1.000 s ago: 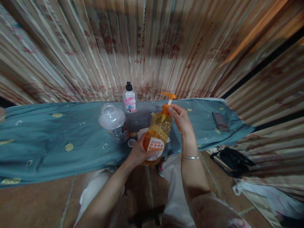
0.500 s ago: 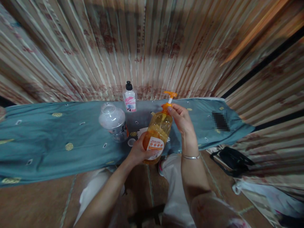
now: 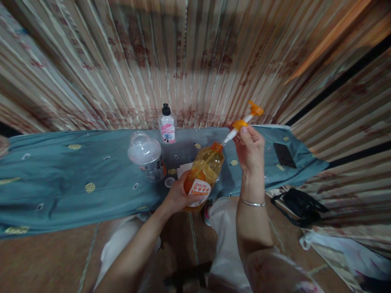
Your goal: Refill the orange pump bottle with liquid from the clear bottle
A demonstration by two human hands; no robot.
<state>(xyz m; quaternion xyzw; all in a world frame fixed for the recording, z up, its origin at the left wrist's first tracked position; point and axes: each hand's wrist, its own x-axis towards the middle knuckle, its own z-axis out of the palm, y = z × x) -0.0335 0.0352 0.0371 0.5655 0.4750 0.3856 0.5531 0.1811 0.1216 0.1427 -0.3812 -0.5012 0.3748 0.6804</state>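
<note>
My left hand [image 3: 179,194] is closed round the lower part of a clear bottle of orange liquid [image 3: 207,165], tilted with its neck up and to the right. In my right hand [image 3: 249,146], the fingers pinch the orange collar of a pump dispenser [image 3: 240,125]. The pump is raised to the right of the bottle's neck, and its thin tube appears to run down into the opening. Left of the bottle stands an open, clear plastic jar [image 3: 146,152]. A small white round cap [image 3: 170,182] lies beside the jar's base.
Behind the jar stands a small clear bottle with a black cap and pink label [image 3: 167,128]. A dark phone [image 3: 284,155] rests on the right of the blue-green cloth [image 3: 61,179]. A black bag [image 3: 301,205] lies low at the right; curtains [image 3: 183,73] hang behind.
My right hand has moved right and up, lifting the pump off the bottle's neck, so the threaded opening now shows. My left hand and the bottle stay almost in place.
</note>
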